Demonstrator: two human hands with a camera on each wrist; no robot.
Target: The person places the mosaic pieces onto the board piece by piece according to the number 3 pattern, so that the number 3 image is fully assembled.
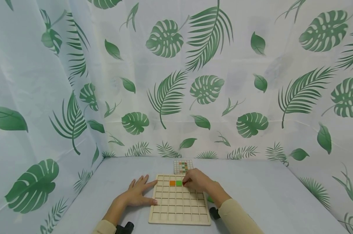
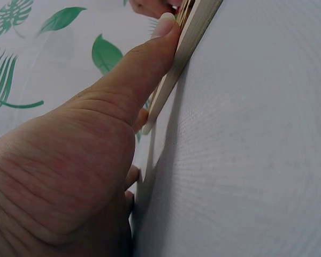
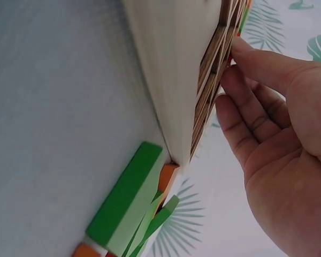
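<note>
A square wooden grid board (image 1: 179, 208) lies on the table. In its second row sit an orange tile (image 1: 172, 183) and a green tile (image 1: 179, 183) side by side. My right hand (image 1: 198, 179) pinches a small red tile (image 1: 184, 183) at the cell just right of the green one; the fingers cover most of it. My left hand (image 1: 138, 191) is spread at the board's left edge, thumb and fingertip touching the rim. In the left wrist view the thumb (image 2: 150, 59) lies along the board's wooden side (image 2: 174, 80).
A small printed pattern card (image 1: 180, 166) with coloured squares lies behind the board. Green pieces (image 3: 128, 198) and orange pieces (image 3: 168, 174) lie in a loose pile by the board's right side, partly hidden by the right arm. Leaf-printed cloth (image 1: 205, 136) hangs behind and at the sides.
</note>
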